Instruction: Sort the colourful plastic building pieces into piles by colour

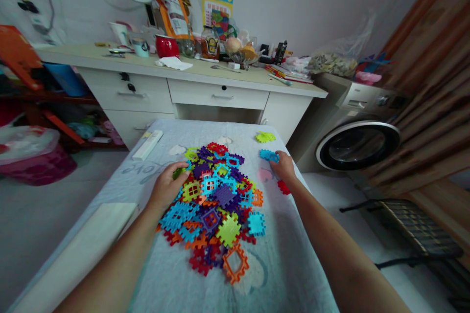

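A heap of notched plastic building tiles [223, 196] in blue, purple, green, red and orange lies on the cloth-covered table. At the heap's left edge, my left hand [167, 187] has its thumb and fingers curled around a green building tile [178, 172], mostly hidden by the fingers. To the right of the heap, my right hand [284, 166] pinches a blue building tile [269, 155] by its right end, at the table's right side. Under the right wrist a red tile [283, 187] peeks out. Farther back lie bright green tiles [265, 137].
A white remote-like object [148, 145] rests at the table's back left, and a long pale board [91, 239] runs along the left edge. Behind stands a cluttered white desk [220, 76]. A washing machine [352, 122] and a dark folding stool [422, 227] are right.
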The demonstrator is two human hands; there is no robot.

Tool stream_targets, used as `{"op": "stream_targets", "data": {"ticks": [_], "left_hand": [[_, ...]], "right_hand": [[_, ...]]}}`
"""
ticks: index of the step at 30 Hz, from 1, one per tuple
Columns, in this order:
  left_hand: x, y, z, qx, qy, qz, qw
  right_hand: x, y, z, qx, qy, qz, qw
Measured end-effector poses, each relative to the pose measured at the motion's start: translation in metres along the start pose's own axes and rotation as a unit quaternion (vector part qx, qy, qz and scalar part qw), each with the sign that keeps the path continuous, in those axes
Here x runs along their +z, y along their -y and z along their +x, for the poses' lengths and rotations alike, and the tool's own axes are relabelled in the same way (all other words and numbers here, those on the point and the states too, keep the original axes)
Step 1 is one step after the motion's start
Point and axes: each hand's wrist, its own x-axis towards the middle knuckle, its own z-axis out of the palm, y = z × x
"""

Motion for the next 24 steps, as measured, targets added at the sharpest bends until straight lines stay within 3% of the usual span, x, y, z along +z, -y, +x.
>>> {"op": "stream_targets", "data": {"ticks": [4, 8, 13, 16, 24], "left_hand": [[-0.001, 0.001, 0.0, 0.0, -0.003, 0.0, 1.0], [-0.001, 0.0, 0.0, -0.006, -0.005, -0.007, 1.0], [0.0, 0.0, 0.0, -0.008, -0.004, -0.009, 1.0], [0.0, 0.001, 0.0, -0.004, -0.007, -0.012, 1.0], [0.0, 0.003, -0.002, -0.004, -0.007, -0.011, 1.0]], "right_hand": [[-0.004, 0.0, 0.0, -0.008, -0.009, 0.0, 1.0], [-0.021, -0.011, -0.013, -0.003, -0.016, 0.008, 1.0], [-0.041, -0.032, -0.056, 0.025, 0.102, -0.016, 0.994], [-0.045, -0.035, -0.078, 0.021, 0.135, -0.035, 0.99], [-0.04, -0.01, -0.082, 0.01, 0.076, -0.021, 0.997]]}}
